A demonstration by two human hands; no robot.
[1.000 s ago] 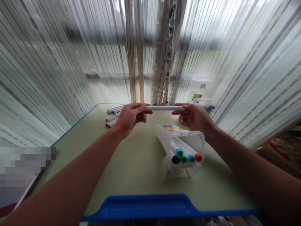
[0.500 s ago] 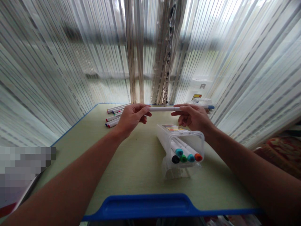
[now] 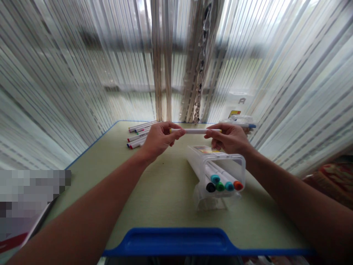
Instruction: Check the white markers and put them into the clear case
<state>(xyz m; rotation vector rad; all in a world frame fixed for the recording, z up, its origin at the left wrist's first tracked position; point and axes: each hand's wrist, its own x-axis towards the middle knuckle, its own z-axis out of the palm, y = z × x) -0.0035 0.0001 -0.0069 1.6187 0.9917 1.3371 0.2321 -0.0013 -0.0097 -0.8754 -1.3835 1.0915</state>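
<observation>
A white marker (image 3: pixel 195 131) with yellow ends is held level above the table, one end in each hand. My left hand (image 3: pixel 162 138) pinches its left end between thumb and fingers. At the other end, my right hand (image 3: pixel 227 138) is closed on it in the same way. Below and in front of my right hand lies a clear plastic case (image 3: pixel 197 165), its open end facing me. Inside are several white markers with teal (image 3: pixel 215 179), green, black and orange ends. Beyond my left hand, several white markers (image 3: pixel 136 138) lie loose, partly hidden by it.
The pale table (image 3: pixel 154 206) has a blue edge and a blue tray (image 3: pixel 176 239) at the front. Another clear case (image 3: pixel 241 120) with a blue-ended marker stands at the back right. String curtains (image 3: pixel 124 66) hang behind. A blurred-out object (image 3: pixel 27 202) sits at the left.
My hands have drawn closer together along the marker, and its yellow ends now show. The whole view has shifted slightly; the case and loose markers lie as before.
</observation>
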